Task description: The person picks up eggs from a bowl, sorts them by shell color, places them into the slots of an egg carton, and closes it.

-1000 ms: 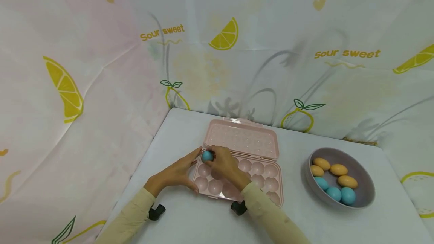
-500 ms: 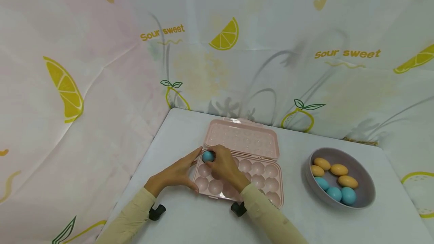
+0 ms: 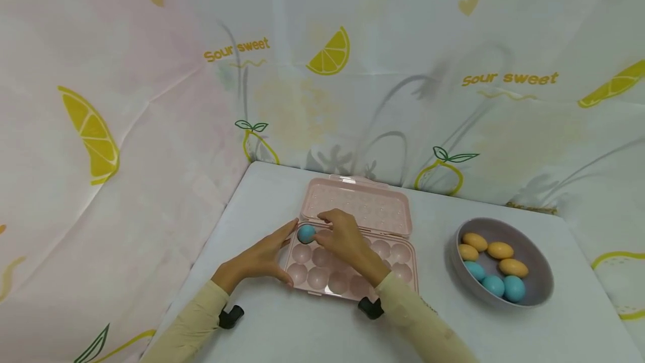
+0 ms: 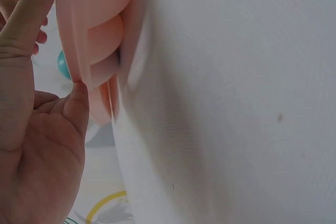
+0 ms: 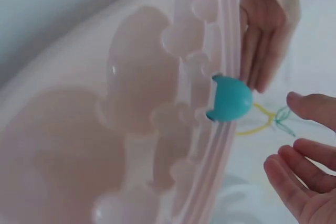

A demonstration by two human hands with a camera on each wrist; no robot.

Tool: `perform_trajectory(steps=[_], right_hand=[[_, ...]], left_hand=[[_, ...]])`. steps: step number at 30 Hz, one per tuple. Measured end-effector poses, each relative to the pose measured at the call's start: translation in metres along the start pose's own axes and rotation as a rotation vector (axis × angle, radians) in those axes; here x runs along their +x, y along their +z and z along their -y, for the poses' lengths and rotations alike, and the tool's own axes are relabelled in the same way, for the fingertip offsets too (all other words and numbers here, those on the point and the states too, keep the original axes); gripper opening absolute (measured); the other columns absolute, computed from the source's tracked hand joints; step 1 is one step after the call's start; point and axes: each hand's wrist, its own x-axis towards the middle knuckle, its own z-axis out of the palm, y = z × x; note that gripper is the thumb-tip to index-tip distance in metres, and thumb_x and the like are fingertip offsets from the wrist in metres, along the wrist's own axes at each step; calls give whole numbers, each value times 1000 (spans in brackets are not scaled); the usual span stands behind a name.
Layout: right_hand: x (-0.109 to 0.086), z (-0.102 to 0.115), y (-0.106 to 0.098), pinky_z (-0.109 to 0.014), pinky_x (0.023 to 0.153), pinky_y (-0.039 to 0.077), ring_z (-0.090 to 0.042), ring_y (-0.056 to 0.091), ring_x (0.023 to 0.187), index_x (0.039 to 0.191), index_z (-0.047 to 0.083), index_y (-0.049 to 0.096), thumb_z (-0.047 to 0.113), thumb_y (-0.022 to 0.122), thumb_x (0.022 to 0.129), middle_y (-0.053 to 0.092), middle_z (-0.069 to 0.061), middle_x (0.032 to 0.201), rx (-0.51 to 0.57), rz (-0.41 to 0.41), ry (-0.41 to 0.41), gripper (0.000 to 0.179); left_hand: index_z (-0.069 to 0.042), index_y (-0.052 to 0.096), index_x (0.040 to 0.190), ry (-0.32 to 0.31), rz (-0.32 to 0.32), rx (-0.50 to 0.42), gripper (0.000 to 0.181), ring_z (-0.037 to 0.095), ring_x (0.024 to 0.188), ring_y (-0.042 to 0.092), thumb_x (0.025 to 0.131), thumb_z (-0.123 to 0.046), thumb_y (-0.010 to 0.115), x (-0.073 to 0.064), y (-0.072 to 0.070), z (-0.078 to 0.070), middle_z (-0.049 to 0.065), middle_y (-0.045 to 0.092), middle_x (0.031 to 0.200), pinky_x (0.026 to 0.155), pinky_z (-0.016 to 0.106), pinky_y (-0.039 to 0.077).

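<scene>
A blue egg [image 3: 305, 233] sits in the back-left cup of a pink egg tray [image 3: 317, 278], whose lid [image 3: 363, 203] lies folded back behind it. My right hand [image 3: 347, 242] hovers over the tray just right of that egg, fingers parted and holding nothing; the right wrist view shows a gap between the fingertips [image 5: 295, 99] and the egg [image 5: 232, 99]. Along the tray's left side, my left hand [image 3: 257, 259] spreads wide, thumb at the front corner and fingers at the back corner. In the left wrist view, a fingertip touches the tray's rim [image 4: 73, 30].
To the right stands a grey-mauve bowl [image 3: 543, 282] with several orange eggs [image 3: 513, 268] and three blue eggs [image 3: 493, 285] inside. A printed cloth [image 3: 378, 99] hangs behind and to the left of the white table [image 3: 433, 318].
My right hand has let go of the blue egg and drawn slightly right of it. The egg stays in its cup, and the left hand keeps its place at the tray.
</scene>
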Motion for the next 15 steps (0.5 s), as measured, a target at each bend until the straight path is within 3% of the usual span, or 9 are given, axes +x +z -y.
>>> perform_trajectory(steps=[2,4,9,15], right_hand=[[-3,0,-10,-34,79,59,-28,66,95,116,-2,67,13,81,78,68,-13,108,-24,-13,-7,43],[-6,-2,-20,-35,78,59,-29,66,95,115,-1,68,14,82,78,68,-13,106,-44,-26,-8,43],[-17,-12,-46,-39,75,60,-30,65,93,110,-2,69,11,84,75,68,-15,102,-68,-75,13,41],[-42,-29,-77,-43,77,60,-29,65,96,113,-1,68,11,83,76,68,-15,105,-108,-81,85,41]], left_hand=[[4,8,154,-11,4,11,139,27,145,21,53,-30,96,0,0,2,20,14,160,110,35,37],[1,7,155,-13,5,31,141,22,146,20,52,-37,96,1,2,13,16,13,161,110,31,37],[4,6,154,20,4,30,141,28,146,20,52,-35,96,2,1,13,20,13,160,110,35,37],[2,6,154,0,14,21,142,25,146,18,51,-36,96,3,3,13,17,11,161,111,33,36]])
